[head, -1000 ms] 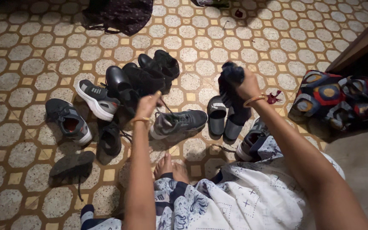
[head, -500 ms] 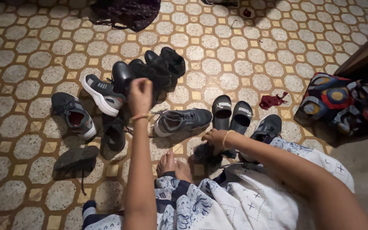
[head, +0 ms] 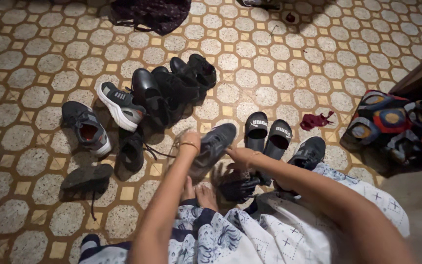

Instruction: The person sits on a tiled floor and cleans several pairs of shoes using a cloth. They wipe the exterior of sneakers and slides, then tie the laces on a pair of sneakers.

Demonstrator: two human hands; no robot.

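I sit on a patterned tile floor with my bare feet [head: 199,193] tucked in front of me. My left hand [head: 189,144] grips the heel end of a grey sneaker [head: 217,143], which is tilted up off the floor. Fingers of my right hand [head: 239,155] are closed on the same sneaker's side. Just below my right wrist, a crumpled dark cloth [head: 238,184] lies on the floor.
A pair of black slides [head: 265,135] and a dark sneaker [head: 309,152] lie to the right. Black boots [head: 174,83], a grey-and-white sneaker [head: 118,103], more shoes [head: 86,129] and an upturned shoe [head: 86,177] lie left. Red rag [head: 317,120], colourful bag [head: 391,122].
My right hand came down, left the dark cloth on the floor and moved onto the grey sneaker. My left hand dropped from above the boots and lifted the sneaker's heel.
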